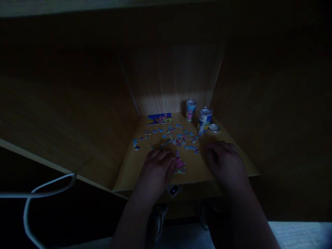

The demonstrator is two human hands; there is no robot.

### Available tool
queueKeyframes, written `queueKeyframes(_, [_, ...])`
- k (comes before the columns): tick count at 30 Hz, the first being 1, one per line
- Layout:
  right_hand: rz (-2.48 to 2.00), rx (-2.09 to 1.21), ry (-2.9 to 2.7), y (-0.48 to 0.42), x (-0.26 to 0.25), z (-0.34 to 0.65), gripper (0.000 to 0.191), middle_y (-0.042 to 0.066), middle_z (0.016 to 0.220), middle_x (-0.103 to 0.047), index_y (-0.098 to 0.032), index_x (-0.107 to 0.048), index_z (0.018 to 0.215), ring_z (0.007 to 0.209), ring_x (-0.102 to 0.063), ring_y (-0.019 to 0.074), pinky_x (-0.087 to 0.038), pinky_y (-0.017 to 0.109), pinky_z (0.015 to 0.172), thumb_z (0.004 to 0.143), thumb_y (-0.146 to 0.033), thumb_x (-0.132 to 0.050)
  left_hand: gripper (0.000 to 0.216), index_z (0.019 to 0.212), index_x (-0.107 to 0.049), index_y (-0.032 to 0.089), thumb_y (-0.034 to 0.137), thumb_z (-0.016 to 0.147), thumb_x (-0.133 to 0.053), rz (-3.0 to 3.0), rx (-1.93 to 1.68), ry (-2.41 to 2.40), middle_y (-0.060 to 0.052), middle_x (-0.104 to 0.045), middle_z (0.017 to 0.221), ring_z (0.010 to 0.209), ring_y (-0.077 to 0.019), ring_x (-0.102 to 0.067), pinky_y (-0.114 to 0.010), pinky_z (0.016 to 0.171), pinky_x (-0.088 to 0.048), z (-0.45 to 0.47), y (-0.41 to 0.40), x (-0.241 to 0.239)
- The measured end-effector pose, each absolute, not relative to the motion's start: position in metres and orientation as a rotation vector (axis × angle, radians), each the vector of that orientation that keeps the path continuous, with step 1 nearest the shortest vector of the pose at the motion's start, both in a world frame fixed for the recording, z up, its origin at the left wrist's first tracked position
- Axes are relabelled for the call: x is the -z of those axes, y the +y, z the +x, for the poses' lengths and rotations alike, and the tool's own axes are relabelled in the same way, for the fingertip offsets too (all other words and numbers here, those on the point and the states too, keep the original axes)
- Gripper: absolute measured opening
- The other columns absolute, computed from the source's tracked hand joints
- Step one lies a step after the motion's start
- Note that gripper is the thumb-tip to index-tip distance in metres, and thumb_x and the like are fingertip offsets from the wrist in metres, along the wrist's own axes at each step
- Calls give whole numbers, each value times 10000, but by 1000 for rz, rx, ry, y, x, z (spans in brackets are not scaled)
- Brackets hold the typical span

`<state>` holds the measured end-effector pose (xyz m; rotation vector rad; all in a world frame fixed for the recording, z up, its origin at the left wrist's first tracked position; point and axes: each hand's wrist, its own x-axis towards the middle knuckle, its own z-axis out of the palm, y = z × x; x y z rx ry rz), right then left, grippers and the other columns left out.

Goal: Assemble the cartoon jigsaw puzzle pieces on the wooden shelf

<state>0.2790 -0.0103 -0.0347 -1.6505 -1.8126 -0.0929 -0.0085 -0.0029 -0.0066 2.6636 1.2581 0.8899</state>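
In the dim head view, my left hand [160, 164] rests low on the wooden shelf board with its fingers bent together. Its fingertips and thumb are at the left edge of a small joined section of jigsaw puzzle [180, 166] with a pink figure on it, and they hide part of that edge. To the right, my right hand [225, 162] is loosely curled above the board, apart from the section. Whether it holds anything is hidden. Beyond both hands lie many loose jigsaw pieces [183, 138], mostly blue with some yellow and red.
A blue picture card [159, 119] lies at the back left. Two clear-topped cans, one with a pink figure [190, 111] and one with a white label [204, 121], stand back right beside a round lid [214, 128]. Wooden panels enclose the sides. A white cable [52, 186] hangs left.
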Motion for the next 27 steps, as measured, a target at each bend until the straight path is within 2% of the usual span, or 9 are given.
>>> queueKeyframes(5, [-1679, 88, -1826, -10, 33, 275, 200, 126, 1179, -823, -232, -800, 1109, 1126, -716, 352, -557, 494, 1006, 1053, -245, -609, 83, 1180, -767, 244, 233, 1102, -740, 2601, -888, 1203, -54, -832, 1282, 1192, -286, -753, -542, 1110, -573, -2, -5, 9])
queueKeyframes(10, [-1719, 96, -1840, -10, 31, 270, 197, 127, 1188, -826, -221, -790, 1146, 1125, -717, 359, -545, 494, 990, 1071, -266, -614, 144, 1195, -764, 259, 249, 1058, -806, 2556, -876, 1197, -51, -835, 1290, 1201, -293, -753, -549, 1103, -582, -4, -3, 11])
queueKeyframes(16, [-1709, 114, -1875, -9, 28, 264, 174, 114, 1139, -829, -252, -783, 1091, 1086, -727, 343, -543, 477, 953, 1101, -336, -632, 119, 1159, -773, 252, 226, 1047, -803, 2574, -868, 1199, -56, -837, 1290, 1180, -283, -767, -542, 1105, -595, 1, -4, 6])
queueKeyframes(22, [-1707, 125, -1880, -7, 31, 266, 236, 130, 1198, -821, -254, -792, 1147, 1137, -727, 359, -556, 504, 992, 1105, -454, -674, 128, 1186, -771, 244, 224, 1060, -783, 2565, -856, 1218, -56, -832, 1328, 1227, -296, -757, -566, 1119, -594, 1, -4, 8])
queueKeyframes(27, [-1741, 83, -1908, -8, 31, 266, 280, 130, 1260, -810, -255, -804, 1224, 1190, -714, 375, -546, 537, 1017, 1107, -474, -675, 134, 1182, -772, 250, 236, 1052, -801, 2545, -841, 1210, -46, -828, 1340, 1247, -294, -749, -564, 1152, -576, 1, -4, 9])
